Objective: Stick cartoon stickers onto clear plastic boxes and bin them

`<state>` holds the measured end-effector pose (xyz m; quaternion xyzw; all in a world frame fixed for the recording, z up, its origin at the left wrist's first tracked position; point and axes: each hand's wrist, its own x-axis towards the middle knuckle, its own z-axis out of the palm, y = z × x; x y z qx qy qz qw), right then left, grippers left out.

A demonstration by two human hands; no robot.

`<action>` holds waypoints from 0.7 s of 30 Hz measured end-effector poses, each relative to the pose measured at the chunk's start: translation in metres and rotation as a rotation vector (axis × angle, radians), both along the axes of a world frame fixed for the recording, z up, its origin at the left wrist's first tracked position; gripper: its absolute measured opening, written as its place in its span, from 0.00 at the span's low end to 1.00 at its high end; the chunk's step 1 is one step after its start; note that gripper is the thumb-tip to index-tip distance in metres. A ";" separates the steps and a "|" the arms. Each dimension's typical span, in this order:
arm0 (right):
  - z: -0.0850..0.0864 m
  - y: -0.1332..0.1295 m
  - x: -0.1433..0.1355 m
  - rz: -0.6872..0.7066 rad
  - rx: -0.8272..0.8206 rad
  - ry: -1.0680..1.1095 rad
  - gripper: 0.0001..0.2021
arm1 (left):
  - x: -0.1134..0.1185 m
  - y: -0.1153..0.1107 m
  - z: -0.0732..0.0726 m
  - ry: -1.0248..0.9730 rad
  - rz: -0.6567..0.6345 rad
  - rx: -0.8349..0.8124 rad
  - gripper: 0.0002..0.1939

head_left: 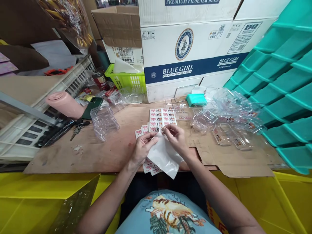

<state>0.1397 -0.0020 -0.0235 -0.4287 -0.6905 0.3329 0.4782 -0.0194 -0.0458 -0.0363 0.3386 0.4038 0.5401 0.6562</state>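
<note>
In the head view, a white sheet of backing paper [163, 155] is folded down toward me over several printed sticker sheets [156, 116] with pink lettering and small cartoon figures. My left hand [143, 147] pinches the sheet's upper left edge between thumb and fingers. My right hand [175, 138] is closed at the sheet's top, thumb and forefinger together near the left fingertips. Whether a single sticker sits between the right fingertips is too small to make out. More sticker sheets stick out under the left hand and below the white sheet.
Clear plastic boxes [103, 122] stand stacked at the left; more clear boxes [231, 107] pile up at the right, some bearing stickers. Keys [77, 129], a pink bottle [64, 104] and a green basket [126, 79] lie left. A beer carton [187, 70] and teal bins [285, 84] bound the table.
</note>
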 end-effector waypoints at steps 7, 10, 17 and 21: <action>-0.003 -0.010 -0.005 0.003 0.266 -0.187 0.06 | 0.003 0.003 -0.003 0.004 0.050 0.031 0.12; -0.007 -0.008 -0.008 -0.037 0.126 -0.066 0.08 | 0.004 0.002 -0.004 0.017 0.026 0.034 0.11; -0.008 -0.002 -0.001 -0.026 -0.013 0.032 0.10 | 0.004 0.001 -0.001 -0.015 0.046 -0.030 0.12; -0.004 -0.013 -0.007 -0.028 0.129 -0.093 0.07 | 0.006 0.000 -0.001 -0.003 0.073 -0.005 0.10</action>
